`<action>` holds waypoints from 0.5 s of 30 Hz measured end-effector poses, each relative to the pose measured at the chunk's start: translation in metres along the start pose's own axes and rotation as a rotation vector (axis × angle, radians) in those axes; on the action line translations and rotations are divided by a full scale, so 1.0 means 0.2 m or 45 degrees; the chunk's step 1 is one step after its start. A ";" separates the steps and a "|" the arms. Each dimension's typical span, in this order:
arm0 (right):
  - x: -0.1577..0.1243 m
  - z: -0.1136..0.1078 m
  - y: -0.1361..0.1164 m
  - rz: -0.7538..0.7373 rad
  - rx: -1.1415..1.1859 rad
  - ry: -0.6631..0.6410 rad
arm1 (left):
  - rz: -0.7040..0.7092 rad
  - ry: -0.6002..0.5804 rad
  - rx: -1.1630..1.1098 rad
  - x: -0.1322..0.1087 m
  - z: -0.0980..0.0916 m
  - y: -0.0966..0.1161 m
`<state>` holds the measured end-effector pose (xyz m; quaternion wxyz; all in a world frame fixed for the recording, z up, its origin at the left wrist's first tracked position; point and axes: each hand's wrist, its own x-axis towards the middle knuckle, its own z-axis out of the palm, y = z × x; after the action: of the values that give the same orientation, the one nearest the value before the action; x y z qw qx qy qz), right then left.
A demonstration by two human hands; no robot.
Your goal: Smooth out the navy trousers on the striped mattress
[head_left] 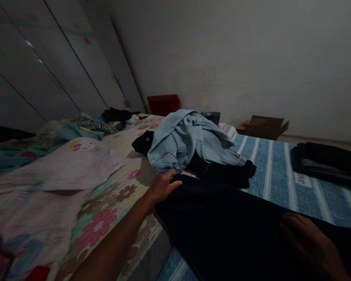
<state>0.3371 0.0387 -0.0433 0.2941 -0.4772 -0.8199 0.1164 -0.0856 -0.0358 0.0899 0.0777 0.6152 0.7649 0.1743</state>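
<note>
A long, dark navy garment (222, 218), shaped like a pair of trousers, lies stretched across the bed in front of me. At its far left corner rests my left hand (163, 187), thumb and forefinger apart; its other fingers are partly hidden. My right hand (310, 242) lies low over the right part of the same cloth, dim and smeared, so its grip is unclear. Just beyond my left hand, a light blue denim garment (187, 136) is heaped on dark clothing (228, 173).
Pink clothes with a cartoon print (84, 164) spread over the floral sheet (125, 195) on the left. Folded dark clothes (330, 160) sit on the blue striped sheet (260, 164). Behind are a cardboard box (263, 127), a red case (163, 104) and a wardrobe (61, 58).
</note>
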 end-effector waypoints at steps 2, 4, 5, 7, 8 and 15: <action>0.00 0.00 0.00 0.000 -0.019 0.010 | 0.123 -0.040 -0.018 -0.06 -0.01 0.03; -0.01 0.00 -0.01 0.007 -0.041 0.017 | 0.243 -0.098 -0.014 -0.13 -0.01 0.05; -0.01 0.00 -0.01 0.009 -0.050 0.011 | 0.293 -0.133 -0.003 -0.16 0.00 0.06; 0.00 -0.01 -0.01 0.005 -0.051 0.002 | 0.381 -0.204 0.028 -0.22 0.01 0.08; 0.00 -0.01 0.00 0.002 -0.047 0.003 | 0.413 -0.236 0.041 -0.24 0.01 0.09; 0.01 -0.02 0.04 -0.050 -0.013 -0.016 | 0.336 -0.340 -0.191 -0.29 -0.03 0.15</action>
<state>0.3441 0.0431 -0.0437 0.2885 -0.4619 -0.8315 0.1095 -0.0473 -0.0876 0.1011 0.2004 0.7203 0.6454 0.1563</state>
